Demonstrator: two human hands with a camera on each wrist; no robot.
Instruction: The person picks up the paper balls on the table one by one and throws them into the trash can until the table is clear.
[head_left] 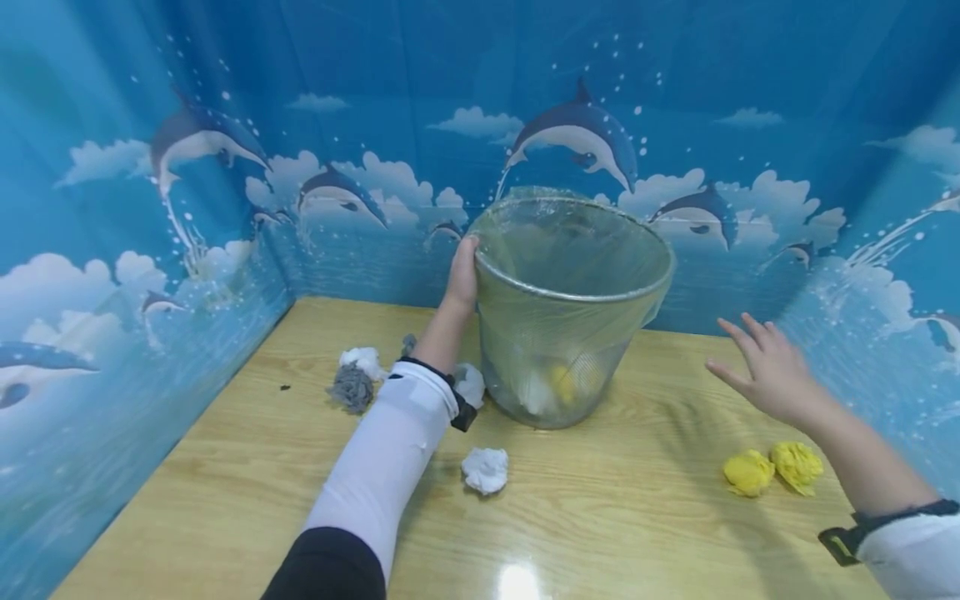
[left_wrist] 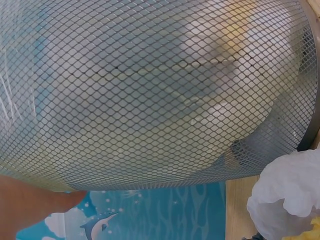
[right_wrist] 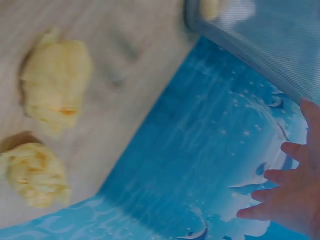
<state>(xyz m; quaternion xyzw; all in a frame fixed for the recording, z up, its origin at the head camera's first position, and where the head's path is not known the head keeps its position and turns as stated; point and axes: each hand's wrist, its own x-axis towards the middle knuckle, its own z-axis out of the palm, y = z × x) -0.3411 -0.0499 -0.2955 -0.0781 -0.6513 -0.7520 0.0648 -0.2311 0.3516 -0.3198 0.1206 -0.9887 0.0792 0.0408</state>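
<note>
My left hand (head_left: 461, 279) grips the rim of the mesh bin (head_left: 570, 333), which stands upright at the back of the tabletop (head_left: 600, 517). My right hand (head_left: 768, 371), fingers spread and empty, hovers to the bin's right, apart from it.

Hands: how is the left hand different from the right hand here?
The left hand grips the rim of the mesh bin; the right hand touches nothing. The left hand's fingers curl over the rim, while the right hand's fingers are spread in the air. The left hand is by the bin; the right hand hovers above two yellow paper balls. Both arms wear white sleeves.
</note>
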